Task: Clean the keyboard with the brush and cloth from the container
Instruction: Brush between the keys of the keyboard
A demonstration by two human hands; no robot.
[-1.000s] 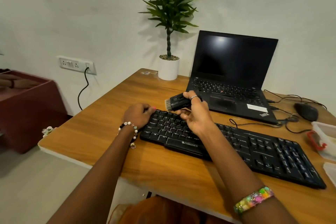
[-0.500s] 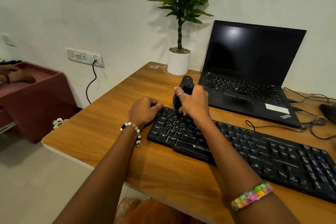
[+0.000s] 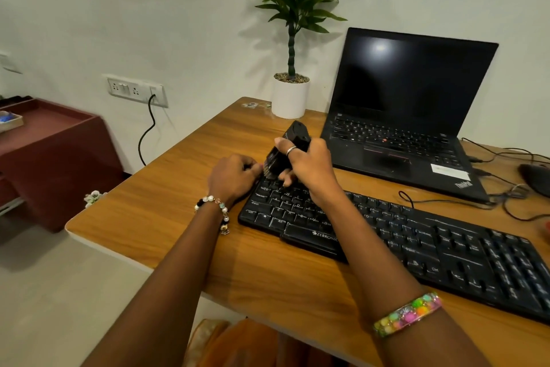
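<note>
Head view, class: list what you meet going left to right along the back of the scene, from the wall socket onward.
White wall socket panel → white-potted green plant → open black laptop → black computer mouse.

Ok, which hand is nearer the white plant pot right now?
Right. The right hand grips the brush just in front of the plant pot; the left hand rests farther back-left at the keyboard's corner.
</note>
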